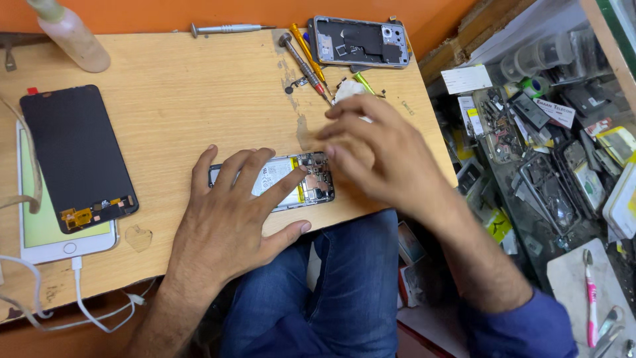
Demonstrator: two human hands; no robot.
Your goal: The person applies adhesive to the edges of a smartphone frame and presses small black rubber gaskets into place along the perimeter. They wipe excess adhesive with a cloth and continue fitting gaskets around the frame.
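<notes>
An opened phone [311, 182] with its battery and circuit board exposed lies near the front edge of the wooden table [185, 106]. My left hand [235, 212] rests flat on it, fingers spread over the battery, pinning it down. My right hand [377, 149] hovers over the phone's right end, blurred, fingers curled; whether it holds a small part I cannot tell. Behind it lies a scrap of white paper [348, 89].
A black display panel [76, 156] lies on a white phone [59, 242] with a cable at the left. Screwdrivers [305, 63], a phone frame [361, 41] and a bottle [69, 33] sit at the back. Trays of parts [550, 152] crowd the right.
</notes>
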